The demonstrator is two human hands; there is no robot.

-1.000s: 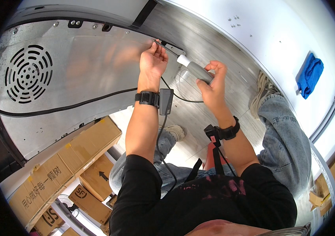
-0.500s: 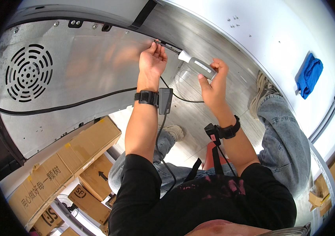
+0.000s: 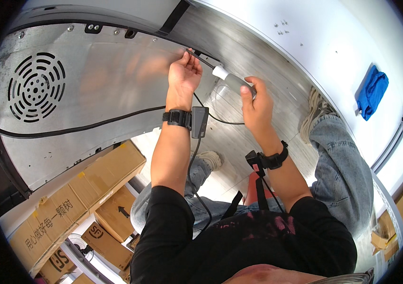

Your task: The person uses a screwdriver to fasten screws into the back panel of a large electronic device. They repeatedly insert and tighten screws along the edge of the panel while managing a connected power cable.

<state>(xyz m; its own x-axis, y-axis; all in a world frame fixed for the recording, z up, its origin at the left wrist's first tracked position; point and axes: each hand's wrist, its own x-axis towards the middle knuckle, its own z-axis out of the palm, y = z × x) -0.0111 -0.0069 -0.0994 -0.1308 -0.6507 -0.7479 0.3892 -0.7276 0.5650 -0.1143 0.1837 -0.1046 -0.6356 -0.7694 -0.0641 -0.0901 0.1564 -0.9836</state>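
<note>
My right hand (image 3: 259, 106) grips the grey handle of a screwdriver (image 3: 236, 83), thumb and fingers closed round its back end. From the white collar, the thin dark shaft runs up and left toward the upper edge of a silver metal panel (image 3: 116, 80). There my left hand (image 3: 185, 75), palm turned up, has its fingertips closed about the shaft near the tip. Those fingers hide whatever the tip meets. Round vent slots and several screws along the top edge mark the panel.
A black cable (image 3: 92, 115) crosses the panel beneath my left wrist. Cardboard boxes (image 3: 88, 182) stand at lower left. On the white table (image 3: 315, 28) at right lie several small screws (image 3: 281, 27) and a blue cloth (image 3: 373, 92).
The screwdriver handle has turned in my right hand, whose fingers have shifted round it; its pale label no longer shows. My left hand stays nearly in place. The panel appears shifted slightly right.
</note>
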